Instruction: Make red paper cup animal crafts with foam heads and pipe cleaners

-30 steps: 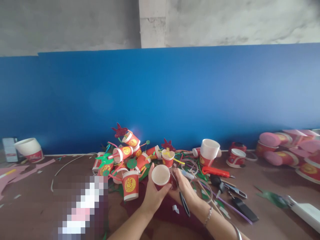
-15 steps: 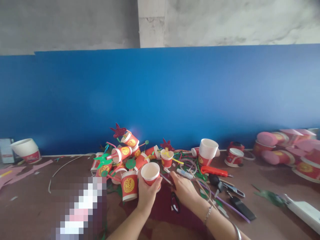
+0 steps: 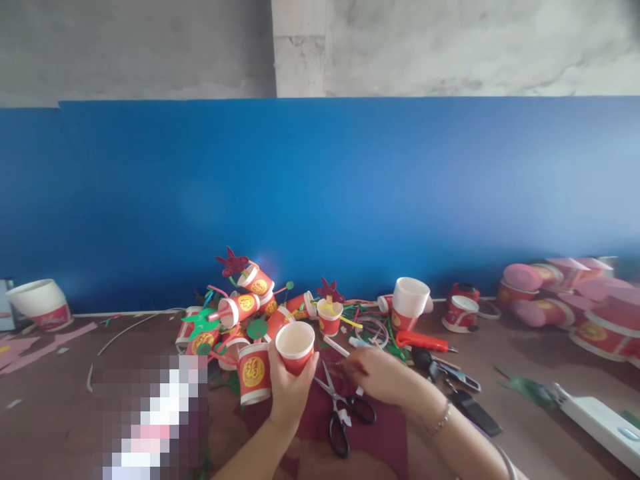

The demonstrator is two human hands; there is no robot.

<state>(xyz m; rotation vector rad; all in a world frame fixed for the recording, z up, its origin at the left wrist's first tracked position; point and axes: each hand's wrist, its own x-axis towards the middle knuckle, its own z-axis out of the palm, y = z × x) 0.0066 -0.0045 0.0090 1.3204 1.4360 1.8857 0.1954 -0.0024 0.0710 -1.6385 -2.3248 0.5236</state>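
Your left hand [image 3: 287, 390] grips the red paper cup [image 3: 295, 347] upright, mouth up. The scissors [image 3: 340, 407] lie at its 4 o'clock, handles toward you; your right hand [image 3: 380, 377], fingers loosely curled and empty, is nearer them.

cup [image 3: 295, 347] in left hand [image 3: 289, 390]: red printed paper, matt white inside | scissors [image 3: 339, 408] below right hand [image 3: 381, 377]: bright metal blades, black plastic grips | sheet under them [image 3: 385, 433]: maroon matt felt | worktop [image 3: 65, 393]: brown, dull, smooth

Brown table [image 3: 60, 400]: scissors [image 3: 340, 407], maroon sheet [image 3: 380, 437], cup pile [image 3: 240, 320], pink scraps [image 3: 35, 340].
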